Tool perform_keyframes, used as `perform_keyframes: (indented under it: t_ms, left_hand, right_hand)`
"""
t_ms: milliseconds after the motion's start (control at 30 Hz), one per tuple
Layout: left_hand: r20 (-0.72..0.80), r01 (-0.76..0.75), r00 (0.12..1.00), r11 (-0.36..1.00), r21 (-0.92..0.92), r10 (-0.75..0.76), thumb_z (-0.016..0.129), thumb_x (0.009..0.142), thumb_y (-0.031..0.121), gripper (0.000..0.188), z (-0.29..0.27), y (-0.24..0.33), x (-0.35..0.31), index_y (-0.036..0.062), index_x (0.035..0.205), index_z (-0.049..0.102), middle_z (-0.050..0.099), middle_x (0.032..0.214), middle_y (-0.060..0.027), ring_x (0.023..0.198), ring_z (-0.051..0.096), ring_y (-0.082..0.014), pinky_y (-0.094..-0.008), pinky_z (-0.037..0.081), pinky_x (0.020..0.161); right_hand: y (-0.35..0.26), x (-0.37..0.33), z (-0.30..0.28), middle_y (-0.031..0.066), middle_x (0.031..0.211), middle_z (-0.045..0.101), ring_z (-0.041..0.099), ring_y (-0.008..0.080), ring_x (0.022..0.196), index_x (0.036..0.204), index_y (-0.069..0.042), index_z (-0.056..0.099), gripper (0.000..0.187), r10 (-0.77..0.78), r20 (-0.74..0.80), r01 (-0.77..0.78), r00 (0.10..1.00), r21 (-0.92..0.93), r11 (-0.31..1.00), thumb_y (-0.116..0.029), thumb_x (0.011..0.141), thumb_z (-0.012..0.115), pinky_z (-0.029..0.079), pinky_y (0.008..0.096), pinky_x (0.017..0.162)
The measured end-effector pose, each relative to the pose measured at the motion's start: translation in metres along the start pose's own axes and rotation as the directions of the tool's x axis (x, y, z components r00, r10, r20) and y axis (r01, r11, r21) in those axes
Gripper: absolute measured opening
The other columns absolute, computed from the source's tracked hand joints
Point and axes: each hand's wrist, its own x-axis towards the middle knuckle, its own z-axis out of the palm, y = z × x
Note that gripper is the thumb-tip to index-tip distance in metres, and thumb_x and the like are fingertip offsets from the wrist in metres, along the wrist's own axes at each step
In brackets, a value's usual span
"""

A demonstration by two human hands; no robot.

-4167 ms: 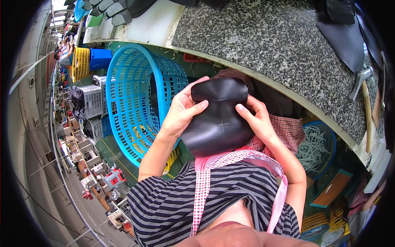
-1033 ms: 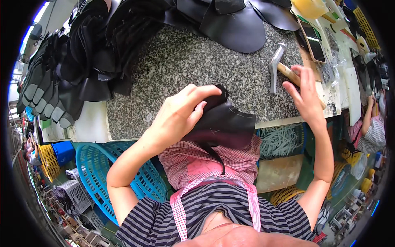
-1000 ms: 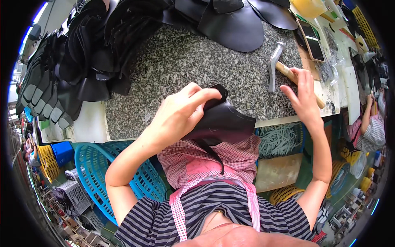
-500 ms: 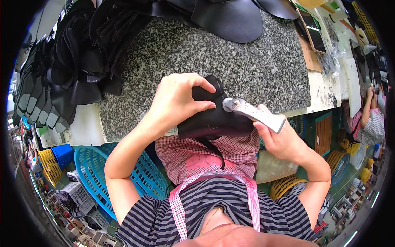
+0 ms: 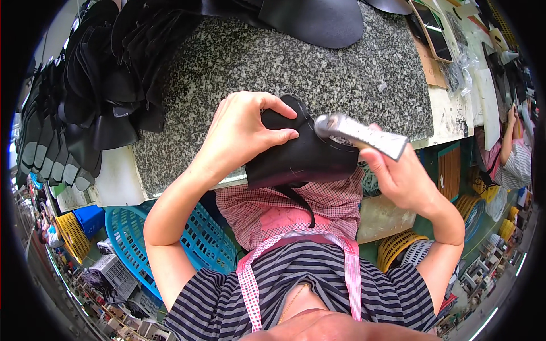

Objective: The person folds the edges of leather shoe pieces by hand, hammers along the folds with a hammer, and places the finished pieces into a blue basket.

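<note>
A black leather piece (image 5: 296, 160), shaped like a shoe upper with pale marks and a seam, lies at the near edge of the granite slab (image 5: 239, 62) and hangs over it. On its left side rests my left hand (image 5: 242, 128), thumb and forefinger curved with a gap between their tips, pressing the leather; its other fingers are hidden. My right hand (image 5: 401, 179) is closed around a hammer (image 5: 364, 135). The rounded metal head, a little blurred, is over the seam; whether it touches the leather I cannot tell. A thin black strap (image 5: 298, 200) hangs below the piece.
Stacked black leather pieces (image 5: 108, 79) crowd the slab's left, with more along the far edge. At right lie a phone (image 5: 430, 31) and clear plastic bags (image 5: 462, 77). A blue basket (image 5: 122, 238) stands below left, a yellow one (image 5: 392, 247) below right. Another person (image 5: 515, 162) is far right.
My right hand and the hammer have moved slightly to the right, the head lifting from the seam area. My left hand keeps its place on the leather. The whole view has shifted a little.
</note>
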Motion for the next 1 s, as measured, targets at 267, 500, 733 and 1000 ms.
perform_keyframes:
  t_ms: [267, 500, 733, 1000]
  left_hand:
    - [-0.023, -0.066, 0.998, 0.998, 0.000, 0.066, 0.086, 0.073, 0.014, 0.028, 0.002, -0.001, 0.000, 0.0029, 0.097, 0.078, 0.075, 0.083, -0.0093, 0.076, 0.071, -0.0144, -0.0291, 0.055, 0.072]
    - [-0.099, -0.149, 0.982, 0.985, 0.087, 0.158, 0.085, 0.074, 0.012, 0.029, 0.006, -0.001, -0.009, 0.0024, 0.100, 0.075, 0.075, 0.095, -0.0130, 0.090, 0.073, -0.0246, -0.0335, 0.055, 0.083]
    - [-0.208, -0.065, 0.975, 0.995, 0.078, 0.080, 0.086, 0.073, 0.012, 0.034, 0.011, -0.011, -0.037, 0.0031, 0.104, 0.073, 0.072, 0.100, -0.0131, 0.094, 0.070, -0.0263, -0.0346, 0.054, 0.087]
    - [-0.187, -0.105, 0.976, 0.993, 0.061, 0.115, 0.085, 0.074, 0.013, 0.033, 0.010, -0.013, -0.036, 0.0020, 0.102, 0.073, 0.072, 0.096, -0.0126, 0.092, 0.070, -0.0249, -0.0338, 0.054, 0.082]
  right_hand:
    - [-0.007, 0.019, 0.000, 0.0239, 0.076, 0.062, 0.065, 0.0450, 0.076, 0.129, 0.004, 0.047, 0.034, 0.114, 0.091, -0.110, 0.989, -0.046, 0.993, -0.014, 0.101, 0.054, 0.049, 0.0503, 0.065]
    - [-0.009, 0.017, 0.016, 0.0258, 0.071, 0.061, 0.063, 0.0468, 0.071, 0.114, 0.004, 0.051, 0.023, 0.039, 0.028, -0.038, 0.999, -0.046, 0.998, -0.011, 0.098, 0.056, 0.048, 0.0532, 0.064]
    - [-0.014, 0.025, 0.001, 0.0233, 0.085, 0.064, 0.065, 0.0440, 0.076, 0.121, 0.005, 0.055, 0.025, -0.160, -0.161, 0.138, 0.974, -0.138, 0.981, -0.009, 0.100, 0.054, 0.052, 0.0464, 0.069]
    - [-0.024, 0.028, 0.007, 0.0256, 0.082, 0.061, 0.065, 0.0445, 0.074, 0.097, 0.003, 0.054, 0.006, -0.162, -0.111, 0.155, 0.981, -0.069, 0.985, -0.002, 0.093, 0.055, 0.052, 0.0490, 0.063]
